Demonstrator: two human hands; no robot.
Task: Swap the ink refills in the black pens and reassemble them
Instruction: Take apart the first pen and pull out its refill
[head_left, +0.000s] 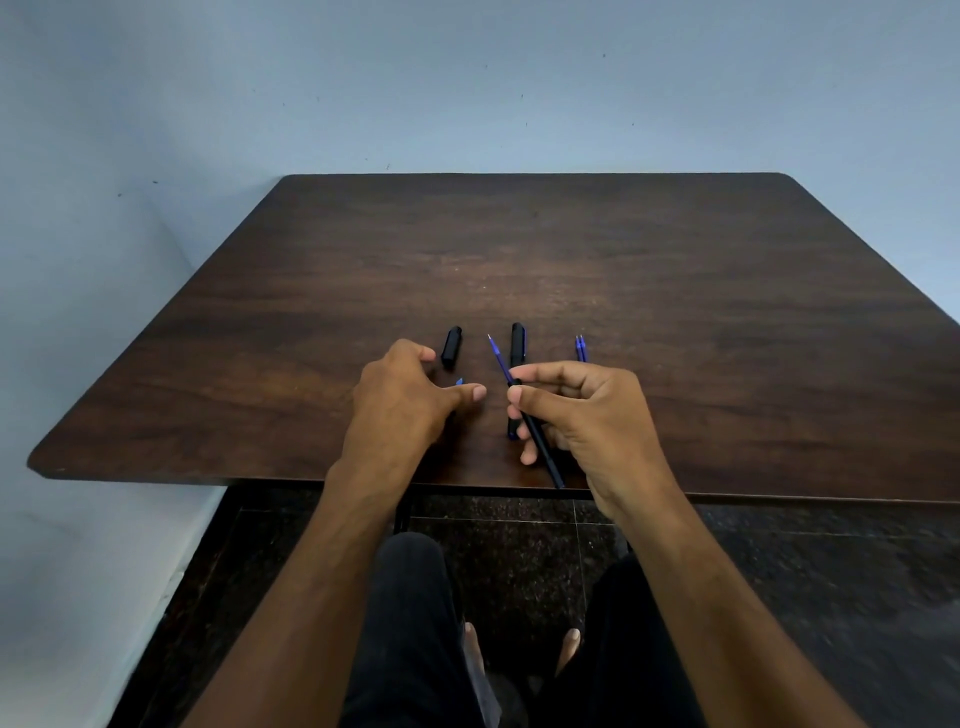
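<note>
A black pen barrel (540, 448) is pinched between the thumb and forefinger of the right hand (587, 421), with a blue refill (498, 358) projecting from its far end, tip pointed far and left. The barrel is held above the near edge of the table (675, 260), slanting toward the person. A second black pen (517, 345), capped, lies on the table just behind the right hand's fingertips. A detached black cap (452, 347) lies to the left of it. Two spare blue refills (580, 348) lie side by side further right, well apart from the cap.

The left hand (405, 400) is held over the table with fingers loosely curled and thumb extended; nothing is seen to be gripped by it. A small blue part (459, 382) shows just beside its thumb; what it is cannot be determined.

The refill is judged to be partly seated or partly withdrawn; which cannot be told.

Hazards from this position:
- The refill may be bent or its tip damaged if it is pushed off-axis into the barrel.
- The barrel overhangs the near edge, so a slackened pinch could send it to the floor.
- The loose refills and cap may be rolled away if brushed by either hand.
- Old and new refills may be confused, since all are blue.
</note>
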